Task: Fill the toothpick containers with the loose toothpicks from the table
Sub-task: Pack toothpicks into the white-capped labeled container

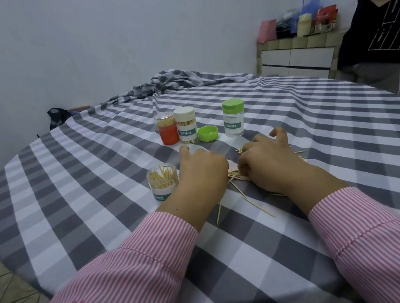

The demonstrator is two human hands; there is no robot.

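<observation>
Two jars [176,126] full, open jar [162,184] part-filled, green-capped jar [233,118] empty; left hand [202,173] and right hand [267,162] curl over the pile [235,176], grip unclear.

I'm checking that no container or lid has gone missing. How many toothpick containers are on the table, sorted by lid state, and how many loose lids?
Open container, no lid: 1
Container with green lid on: 1
Container with white lid on: 1
Container with clear lid, red label: 1
Loose green lid: 1
Total: 4 containers and 1 loose lid, 5 items.
</observation>
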